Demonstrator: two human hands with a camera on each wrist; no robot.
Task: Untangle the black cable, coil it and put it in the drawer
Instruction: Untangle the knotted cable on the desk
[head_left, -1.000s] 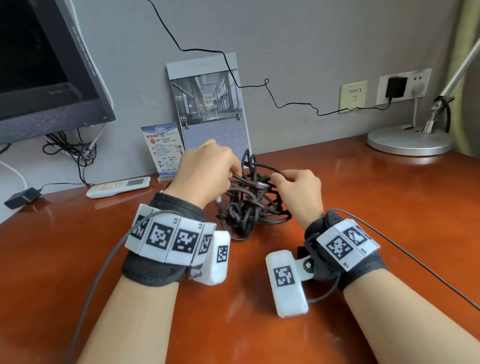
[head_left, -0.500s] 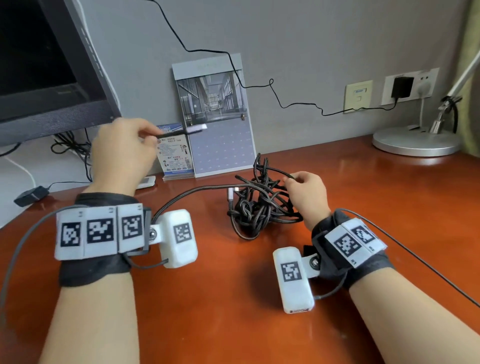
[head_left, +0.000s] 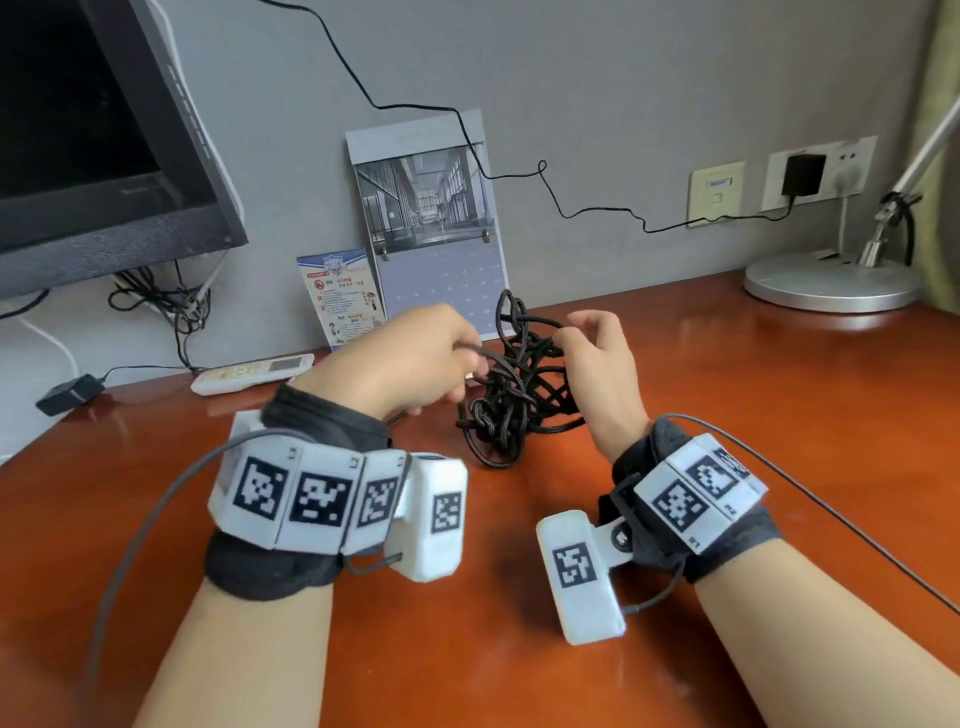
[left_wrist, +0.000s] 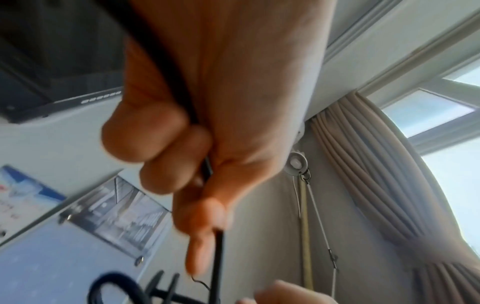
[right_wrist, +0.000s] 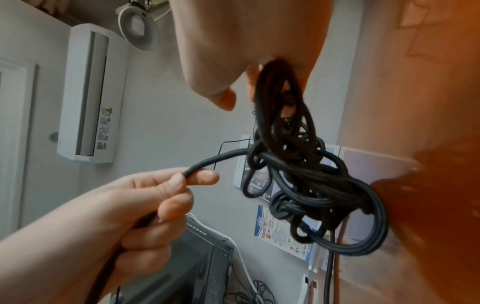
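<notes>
Red-brown wooden desk (head_left: 727, 467) carries tangled black cable (head_left: 519, 405), remote (head_left: 254, 371), lamp base (head_left: 831, 283).

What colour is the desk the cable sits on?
Glossy reddish-brown wood; the desk under the cable shows best in the head view.

Grey wall (head_left: 623, 78), red-brown desk (head_left: 779, 415)

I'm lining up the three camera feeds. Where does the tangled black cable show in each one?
Head: black cable centre, on the desk between both hands.
Left wrist: one strand through the left hand; loops at the bottom edge.
Right wrist: knot hanging centre-right from the right hand.
Shared landmark: calendar.
</notes>
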